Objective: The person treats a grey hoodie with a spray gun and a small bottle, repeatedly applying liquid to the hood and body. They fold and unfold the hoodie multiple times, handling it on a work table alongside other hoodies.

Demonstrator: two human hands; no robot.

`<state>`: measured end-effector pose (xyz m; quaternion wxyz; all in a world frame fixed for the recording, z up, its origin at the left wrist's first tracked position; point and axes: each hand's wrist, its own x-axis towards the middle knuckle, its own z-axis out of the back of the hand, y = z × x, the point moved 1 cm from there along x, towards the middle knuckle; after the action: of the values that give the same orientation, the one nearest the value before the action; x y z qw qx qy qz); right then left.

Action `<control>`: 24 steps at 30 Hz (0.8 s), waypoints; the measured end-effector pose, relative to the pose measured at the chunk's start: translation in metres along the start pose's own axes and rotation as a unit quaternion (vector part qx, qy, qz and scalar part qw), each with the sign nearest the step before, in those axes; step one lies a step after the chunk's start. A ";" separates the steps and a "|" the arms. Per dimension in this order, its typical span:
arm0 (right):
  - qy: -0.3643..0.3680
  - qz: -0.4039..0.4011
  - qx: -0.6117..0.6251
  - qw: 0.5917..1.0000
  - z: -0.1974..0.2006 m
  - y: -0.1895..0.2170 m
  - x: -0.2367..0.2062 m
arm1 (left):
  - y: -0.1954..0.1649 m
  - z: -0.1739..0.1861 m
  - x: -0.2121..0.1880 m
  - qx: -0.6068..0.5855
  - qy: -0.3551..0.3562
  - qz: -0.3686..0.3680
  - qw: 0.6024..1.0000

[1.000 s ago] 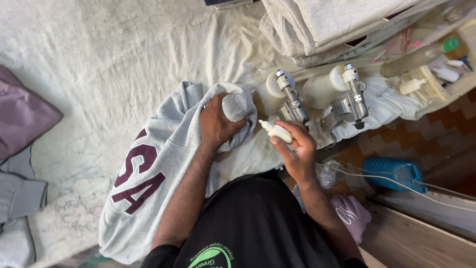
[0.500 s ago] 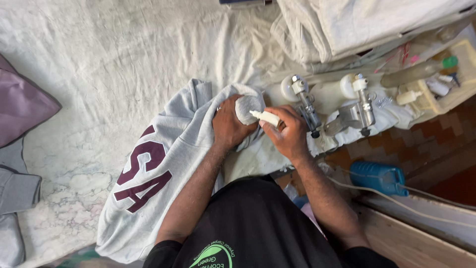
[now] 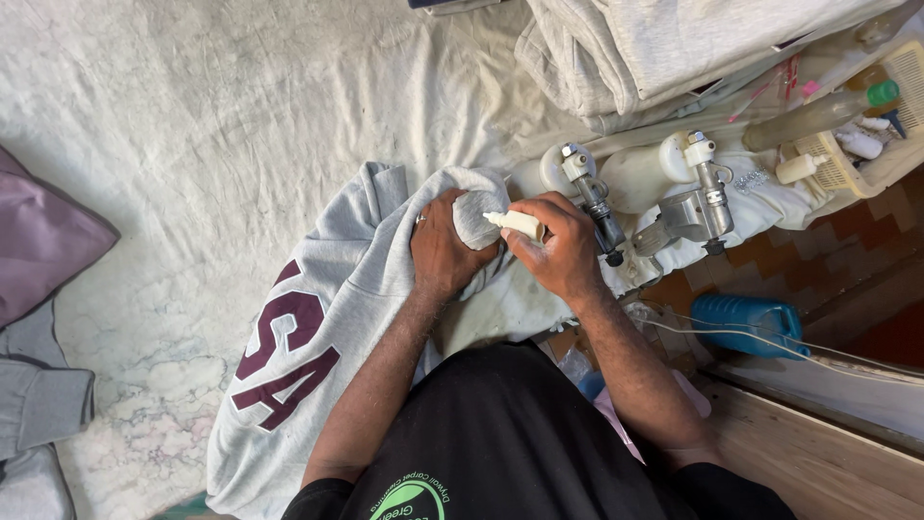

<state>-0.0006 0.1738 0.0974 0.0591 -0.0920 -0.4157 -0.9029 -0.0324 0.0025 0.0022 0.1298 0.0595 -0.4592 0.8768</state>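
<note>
A light grey sweatshirt (image 3: 318, 327) with dark red letters lies on a white cloth-covered table (image 3: 221, 125). My left hand (image 3: 445, 246) bunches a fold of the sweatshirt into a tight knob and grips it. My right hand (image 3: 561, 246) holds a small cream-coloured bar (image 3: 515, 223), and its tip touches the bunched fabric. A ring shows on my left hand.
Two white spray bottles with metal nozzles (image 3: 616, 178) lie right of my hands. Folded pale garments (image 3: 664, 48) are stacked at the top right, beside a yellow basket (image 3: 866, 135) with bottles. A purple garment (image 3: 43, 241) sits at the left edge. A blue container (image 3: 746, 323) stands below the table.
My right hand has brought the cream bar leftward from beside the bottles to the bunched fabric. My left hand has kept its grip on the sweatshirt.
</note>
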 end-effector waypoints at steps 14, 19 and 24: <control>0.020 -0.027 -0.002 0.999 0.015 -0.009 0.003 | -0.004 0.003 -0.002 0.035 0.033 0.027 0.998; -0.015 -0.077 0.197 0.977 0.038 -0.023 -0.004 | -0.009 0.020 -0.008 -0.131 0.055 0.009 0.990; -0.001 -0.080 0.221 0.972 0.037 -0.025 -0.003 | -0.002 0.020 0.014 -0.118 0.058 0.061 0.989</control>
<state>0.0023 0.2181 0.1023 0.0047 -0.0441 -0.6110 -0.7904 -0.0456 -0.0100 0.0186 0.1087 -0.0352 -0.5539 0.8247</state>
